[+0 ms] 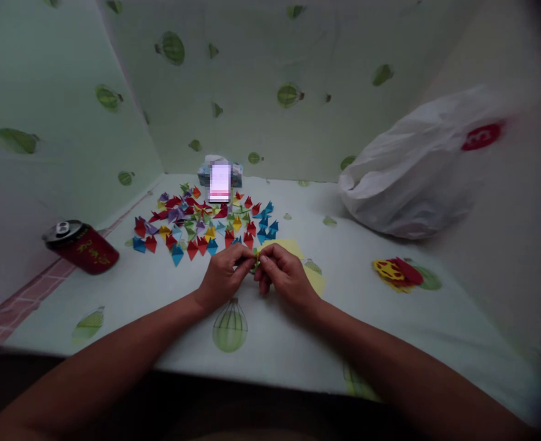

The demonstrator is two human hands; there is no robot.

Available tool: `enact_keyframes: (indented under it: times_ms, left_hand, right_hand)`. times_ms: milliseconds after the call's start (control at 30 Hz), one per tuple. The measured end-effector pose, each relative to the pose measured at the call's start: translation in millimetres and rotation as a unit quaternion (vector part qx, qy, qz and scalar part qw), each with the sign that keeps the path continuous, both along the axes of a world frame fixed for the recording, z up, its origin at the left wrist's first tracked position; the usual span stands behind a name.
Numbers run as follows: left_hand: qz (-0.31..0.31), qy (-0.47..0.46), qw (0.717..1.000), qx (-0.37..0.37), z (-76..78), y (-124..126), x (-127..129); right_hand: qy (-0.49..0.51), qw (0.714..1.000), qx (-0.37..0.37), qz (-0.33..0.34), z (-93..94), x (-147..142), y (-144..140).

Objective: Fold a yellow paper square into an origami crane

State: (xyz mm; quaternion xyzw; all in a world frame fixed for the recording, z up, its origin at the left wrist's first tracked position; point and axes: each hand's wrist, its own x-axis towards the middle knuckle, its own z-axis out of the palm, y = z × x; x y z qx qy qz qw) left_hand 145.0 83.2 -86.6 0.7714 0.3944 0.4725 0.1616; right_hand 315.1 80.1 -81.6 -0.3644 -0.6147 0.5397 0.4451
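My left hand point(226, 269) and my right hand point(285, 273) meet near the middle of the table, fingertips pinched together. Between them is a small piece of folded paper point(255, 260), green and yellow, mostly hidden by the fingers. Yellow paper sheets point(315, 280) lie flat behind and beside my right hand. Just beyond my left hand spread many small folded paper cranes point(192, 249) in red, blue, yellow, green and purple.
A dark red drink can point(86, 248) tilts in view at the left. A phone with a lit screen point(220, 182) leans against a tissue box point(237, 174) at the back. To the right are a white plastic bag point(403, 177) and yellow and red paper cut-outs point(396, 273).
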Motion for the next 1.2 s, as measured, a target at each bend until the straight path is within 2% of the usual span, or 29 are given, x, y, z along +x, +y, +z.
enact_keyframes:
  times_ms: [500,733,1000,1200]
  left_hand:
    - [-0.01,0.003,1.0,0.007,0.8,0.2,-0.2]
    - [-0.005,-0.005,1.0,0.007,0.1,0.2,-0.7]
    - [-0.009,0.017,0.998,0.055,1.3,-0.3,0.7]
    - [-0.017,0.019,0.999,0.044,1.8,-0.2,0.5]
  right_hand:
    - [-0.02,1.0,0.022,-0.001,0.9,1.3,-1.3]
    - [-0.058,0.995,0.063,-0.045,5.8,0.7,-4.3]
    - [-0.06,0.995,0.067,-0.039,5.0,1.7,-3.0]
    - [-0.035,0.998,0.047,-0.025,0.7,2.6,-1.4]
